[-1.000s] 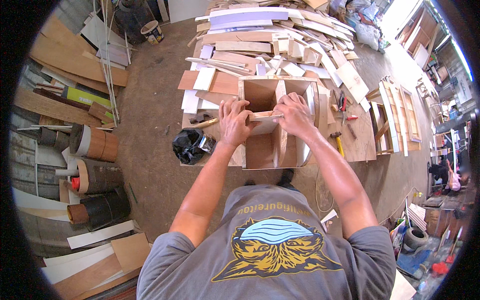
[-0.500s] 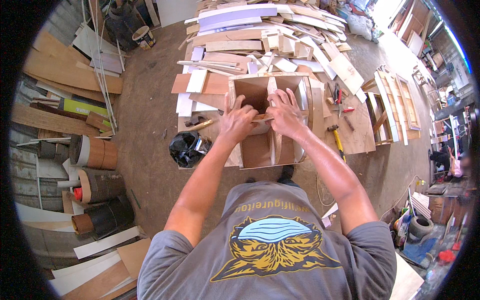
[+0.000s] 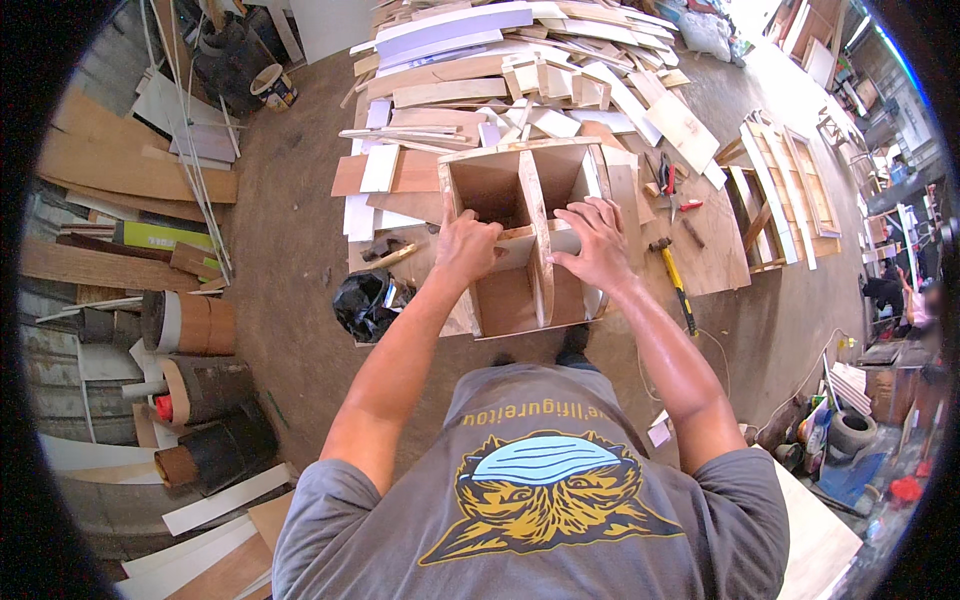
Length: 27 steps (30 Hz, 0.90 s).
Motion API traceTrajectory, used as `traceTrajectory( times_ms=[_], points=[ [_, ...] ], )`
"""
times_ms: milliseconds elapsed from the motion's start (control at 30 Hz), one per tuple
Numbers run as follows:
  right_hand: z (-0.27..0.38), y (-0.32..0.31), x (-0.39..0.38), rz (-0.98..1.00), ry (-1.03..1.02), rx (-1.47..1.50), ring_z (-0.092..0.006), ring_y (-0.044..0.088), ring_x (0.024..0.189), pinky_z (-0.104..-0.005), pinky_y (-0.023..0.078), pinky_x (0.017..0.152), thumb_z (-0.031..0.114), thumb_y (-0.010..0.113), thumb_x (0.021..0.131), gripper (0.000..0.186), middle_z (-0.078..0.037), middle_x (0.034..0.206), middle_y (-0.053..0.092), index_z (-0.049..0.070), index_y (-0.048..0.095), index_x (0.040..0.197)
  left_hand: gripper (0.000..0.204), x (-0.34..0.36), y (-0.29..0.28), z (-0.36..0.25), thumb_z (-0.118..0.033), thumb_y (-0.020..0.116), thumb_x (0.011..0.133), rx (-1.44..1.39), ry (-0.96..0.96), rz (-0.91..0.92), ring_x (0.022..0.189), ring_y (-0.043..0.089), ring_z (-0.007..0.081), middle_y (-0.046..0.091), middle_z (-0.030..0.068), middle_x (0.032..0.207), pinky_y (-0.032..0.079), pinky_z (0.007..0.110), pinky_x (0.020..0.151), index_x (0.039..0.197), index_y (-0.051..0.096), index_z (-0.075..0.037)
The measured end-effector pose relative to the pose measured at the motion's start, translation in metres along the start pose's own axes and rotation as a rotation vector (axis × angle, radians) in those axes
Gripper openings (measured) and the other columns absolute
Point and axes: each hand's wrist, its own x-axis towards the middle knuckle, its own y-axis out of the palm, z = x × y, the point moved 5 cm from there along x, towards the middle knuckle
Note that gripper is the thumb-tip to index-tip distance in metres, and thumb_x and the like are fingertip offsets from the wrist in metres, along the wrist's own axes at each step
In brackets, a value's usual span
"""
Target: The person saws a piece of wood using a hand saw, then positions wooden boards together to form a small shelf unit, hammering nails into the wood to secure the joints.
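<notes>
An open wooden box (image 3: 545, 285) with several compartments stands on the work table in front of me. A long upright divider runs down its middle, and a short cross divider (image 3: 515, 236) spans its left half. My left hand (image 3: 468, 245) reaches over the left wall, its fingers curled and closed on the cross divider's left end. Over the right half is my right hand (image 3: 598, 245), thumb and fingers apart. Its thumb lies near the middle divider, and the fingers reach toward the right wall. A pale panel between thumb and fingers is partly hidden.
Wood offcuts (image 3: 450, 90) are heaped behind the box. A yellow-handled hammer (image 3: 677, 285) and red-handled pliers (image 3: 685, 206) lie to the right. Left of the box are a black plastic bag (image 3: 365, 303) and a wooden-handled tool (image 3: 392, 255). Rolled sheets (image 3: 190, 322) line the far left.
My right hand has left the cross divider and moved right, over the box's right half, its fingers spreading. My left hand stays at the left wall and cross divider. The view has shifted slightly.
</notes>
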Motion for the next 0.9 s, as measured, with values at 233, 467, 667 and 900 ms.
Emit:
traceTrajectory(
  times_ms=[233, 467, 667, 900],
  points=[
    [0.006, -0.002, 0.0, -0.008, 0.015, 0.005, -0.033, 0.04, 0.141, -0.0494, 0.026, 0.124, 0.042, 0.091, 0.071, 0.074, -0.01, 0.144, 0.054, 0.019, 0.065, 0.136, 0.025, 0.001, 0.0, 0.001, -0.041, 0.086, 0.076, 0.031, -0.038, 0.021, 0.099, 0.07, 0.0232, 0.075, 0.0054, 0.081, 0.011, 0.063, 0.127, 0.089, 0.081, -0.021],
    [0.035, 0.002, 0.023, 0.007, -0.086, 0.079, -0.0373, 0.032, 0.148, -0.0521, 0.027, 0.123, 0.034, 0.089, 0.071, 0.055, -0.014, 0.155, 0.04, 0.02, 0.075, 0.123, 0.023, -0.001, 0.004, 0.004, -0.041, 0.086, 0.075, 0.007, -0.009, -0.036, 0.098, 0.07, 0.0214, 0.075, 0.0042, 0.082, 0.012, 0.063, 0.127, 0.088, 0.082, -0.022],
    [0.048, 0.015, 0.039, 0.084, -0.109, -0.07, -0.0384, 0.029, 0.152, -0.0553, 0.025, 0.124, 0.023, 0.077, 0.079, 0.02, -0.016, 0.158, 0.041, 0.013, 0.082, 0.096, 0.022, -0.002, 0.004, 0.005, -0.041, 0.086, 0.074, -0.005, -0.026, -0.03, 0.094, 0.07, 0.0211, 0.074, 0.003, 0.08, 0.011, 0.062, 0.128, 0.089, 0.082, -0.025],
    [0.05, 0.021, 0.039, 0.09, -0.095, -0.126, -0.0356, 0.028, 0.152, -0.0545, 0.023, 0.126, 0.023, 0.082, 0.077, 0.019, -0.012, 0.154, 0.045, 0.012, 0.082, 0.093, 0.021, -0.001, -0.002, 0.0, -0.039, 0.085, 0.077, 0.029, -0.054, 0.038, 0.094, 0.072, 0.0223, 0.075, 0.004, 0.082, 0.012, 0.062, 0.127, 0.096, 0.082, -0.031]
  ],
)
